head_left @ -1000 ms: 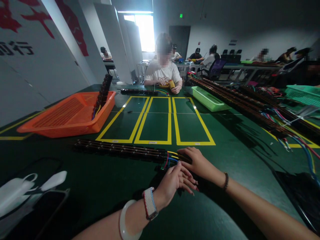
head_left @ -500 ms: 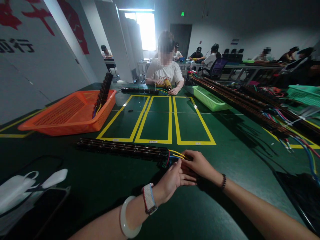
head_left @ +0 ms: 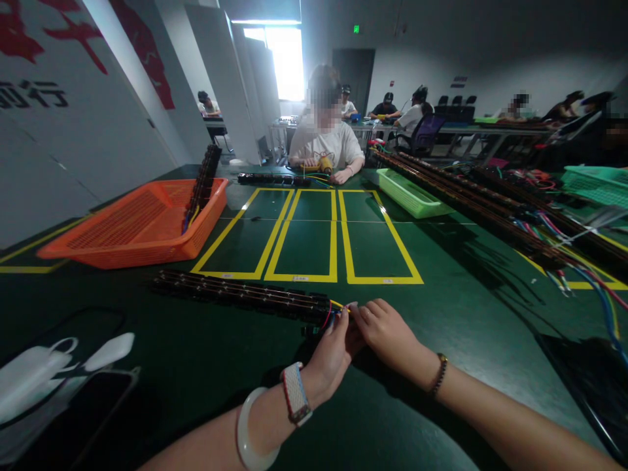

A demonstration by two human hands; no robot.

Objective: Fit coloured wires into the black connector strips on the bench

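Observation:
A long dark cable-chain-like strip lies across the green table in front of me, with coloured wires coming out of its right end. My left hand is closed on these wires, its thumb on top, close to the strip's end. Right beside it, my right hand pinches the wires' further part, its fingers curled. The two hands touch or nearly touch. The wire tips are hidden behind my fingers. A thin red wire loops down at the strip's end.
An orange basket holding another dark strip stands at the left. Yellow tape rectangles mark the table's middle. A green basket and long dark strips are at the right. A phone lies front left. A person sits opposite.
My left hand's fingers have curled in from a flatter, stretched pose. My right hand has turned and closed over the wires, covering more of them. The strip's right end has shifted slightly left.

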